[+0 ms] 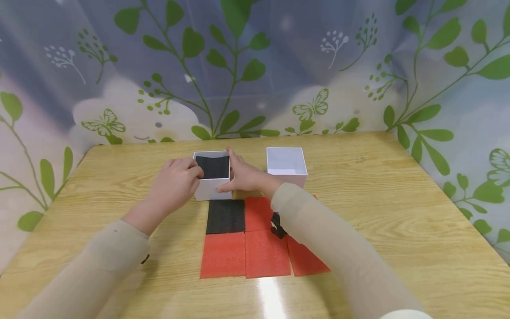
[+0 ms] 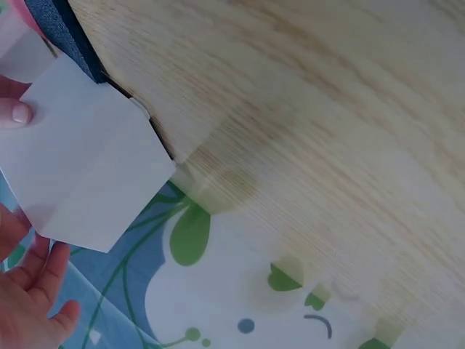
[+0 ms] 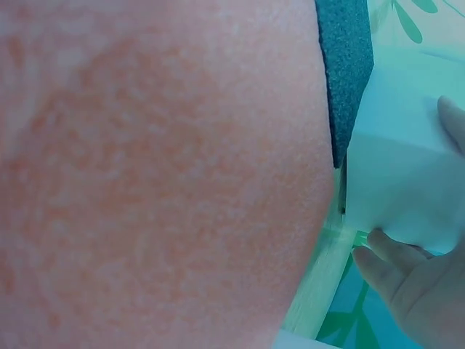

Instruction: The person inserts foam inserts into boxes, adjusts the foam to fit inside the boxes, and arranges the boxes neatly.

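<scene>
The left-hand white box (image 1: 212, 188) stands upright on the table, its top uncovered. A black felt square (image 1: 214, 167) lies inside it, the far edge bowed. My left hand (image 1: 175, 179) is at the box's near left corner, curled fingers on the black felt square's left side; its thumb is hidden. From the other side my right hand (image 1: 245, 175) grips the box, thumb along the front wall and fingers at the back right corner. A plain white box wall (image 2: 87, 153) fills much of the left side in the left wrist view.
Another white box (image 1: 287, 161) stands to the right. In front of the boxes, another black square (image 1: 226, 216) lies in a grid with several red squares (image 1: 223, 254). My right forearm covers part of the grid. A patterned curtain (image 1: 255, 88) hangs behind the wooden table (image 1: 390, 199).
</scene>
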`<state>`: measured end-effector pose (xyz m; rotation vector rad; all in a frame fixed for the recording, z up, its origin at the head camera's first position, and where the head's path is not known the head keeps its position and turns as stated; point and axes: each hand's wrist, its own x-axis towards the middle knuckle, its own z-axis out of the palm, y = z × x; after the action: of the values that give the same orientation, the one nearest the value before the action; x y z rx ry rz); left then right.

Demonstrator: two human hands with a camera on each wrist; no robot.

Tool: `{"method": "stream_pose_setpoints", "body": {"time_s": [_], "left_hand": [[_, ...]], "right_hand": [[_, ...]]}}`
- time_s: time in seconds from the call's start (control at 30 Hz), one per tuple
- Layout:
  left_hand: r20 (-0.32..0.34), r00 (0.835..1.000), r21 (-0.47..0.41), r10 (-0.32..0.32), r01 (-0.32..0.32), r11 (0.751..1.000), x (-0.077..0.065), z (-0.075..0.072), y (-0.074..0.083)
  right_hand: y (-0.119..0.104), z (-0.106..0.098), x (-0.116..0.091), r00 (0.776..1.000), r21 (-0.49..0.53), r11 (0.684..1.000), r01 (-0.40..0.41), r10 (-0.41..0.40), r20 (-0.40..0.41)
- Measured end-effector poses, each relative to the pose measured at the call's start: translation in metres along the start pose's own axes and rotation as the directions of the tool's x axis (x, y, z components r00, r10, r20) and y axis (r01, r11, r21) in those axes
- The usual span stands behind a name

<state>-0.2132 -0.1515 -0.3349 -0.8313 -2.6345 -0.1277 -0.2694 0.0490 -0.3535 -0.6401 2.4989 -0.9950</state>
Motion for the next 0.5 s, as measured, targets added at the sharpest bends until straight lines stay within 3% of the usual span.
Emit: {"method": "stream_pose_setpoints", "body": {"time_s": [0.13,0.23,0.3,0.37,0.43,0.5], "left_hand": [[-0.023,0.999,-0.046,-0.041,0.040,0.998,0.002,0.001,-0.001],[-0.109,0.994,-0.076,-0.013,0.005,0.997,0.003,0.003,-0.002],[-0.173,0.981,-0.088,0.085,-0.101,0.991,0.002,0.003,0.003],[-0.210,0.951,-0.081,0.226,-0.247,0.966,-0.001,0.003,0.012],[-0.176,0.920,-0.073,0.351,-0.367,0.927,-0.006,0.004,0.023],[-0.065,0.909,-0.091,0.412,-0.417,0.904,-0.013,0.005,0.033]], "right_hand": [[0.001,0.000,0.002,1.000,0.000,1.000,-0.003,0.003,0.006],[0.003,0.000,0.002,1.000,-0.002,1.000,-0.004,0.004,0.005],[0.003,-0.001,0.002,1.000,-0.012,1.000,0.002,-0.002,0.006],[0.003,-0.001,0.003,1.000,-0.020,1.000,0.014,-0.014,0.003],[0.003,0.000,0.003,1.000,-0.028,0.999,0.024,-0.024,0.002],[0.003,0.000,0.004,1.000,-0.035,0.999,0.029,-0.029,-0.001]]}}
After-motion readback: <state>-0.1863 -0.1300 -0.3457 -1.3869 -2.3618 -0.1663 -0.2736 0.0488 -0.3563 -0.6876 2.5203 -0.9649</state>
